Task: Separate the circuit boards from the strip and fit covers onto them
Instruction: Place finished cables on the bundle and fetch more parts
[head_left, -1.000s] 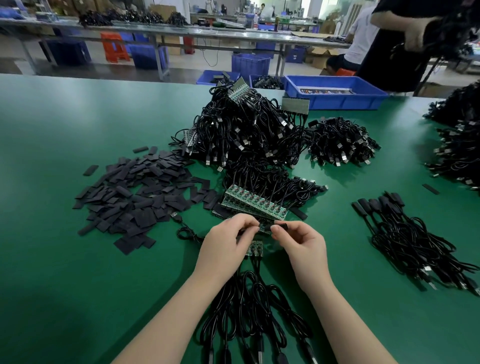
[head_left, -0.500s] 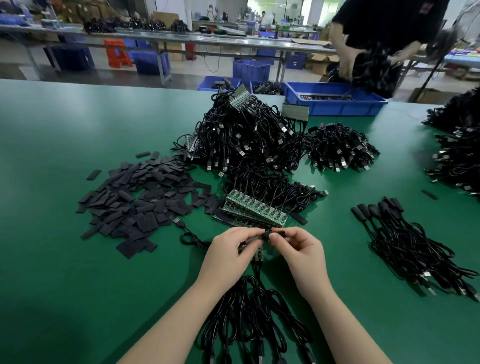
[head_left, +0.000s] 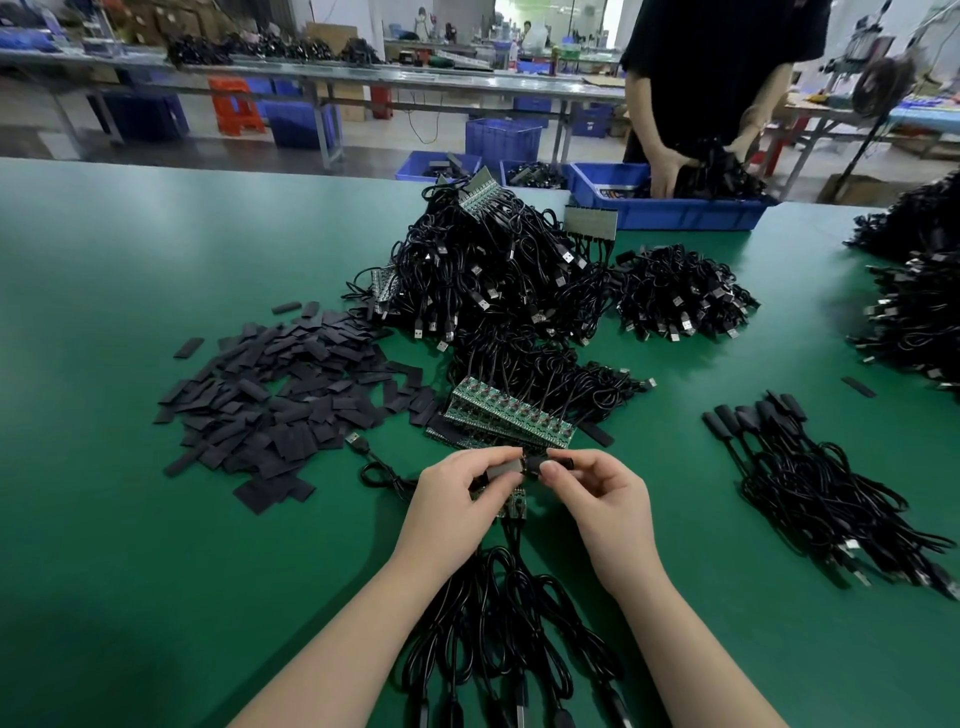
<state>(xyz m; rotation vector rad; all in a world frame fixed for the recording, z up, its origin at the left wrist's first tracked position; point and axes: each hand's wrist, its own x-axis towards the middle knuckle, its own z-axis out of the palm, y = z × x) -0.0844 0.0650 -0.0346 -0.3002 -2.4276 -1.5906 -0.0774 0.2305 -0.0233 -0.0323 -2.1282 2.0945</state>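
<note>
Dozens of flat black covers (head_left: 280, 400) lie heaped on the green table (head_left: 104, 519) at about ten o'clock from the hands, so plenty of sleeving is left to do. A loose cable (head_left: 374, 465) with a USB plug trails just beside the heap, toward the left hand.

At the centre, the left hand (head_left: 462, 499) pinches a dark cover between thumb and fingers while a short remnant of green circuit strip (head_left: 511, 506) shows under its fingers; whether that hand also holds the strip I cannot tell. The right hand (head_left: 597, 499) pinches a small dark piece that meets the left hand's cover at the fingertips, which I judge to be a board being pushed into its cover. Cables (head_left: 498, 623) from this strip hang down toward six o'clock between the forearms.

At twelve o'clock, just beyond the fingers, full circuit strips (head_left: 511, 415) are stacked with their boards unseparated, and behind them rises a large pile of cables (head_left: 488, 275) with more strips poking out. A smaller cable bundle (head_left: 680, 296) sits at one o'clock.

At three o'clock lies a small row of finished cables (head_left: 810, 467), ends already sleeved in black. Against the stock waiting, that output looks modest, so I judge the job to be in its early part. At the far edge another person reaches into a blue bin (head_left: 675, 213).
</note>
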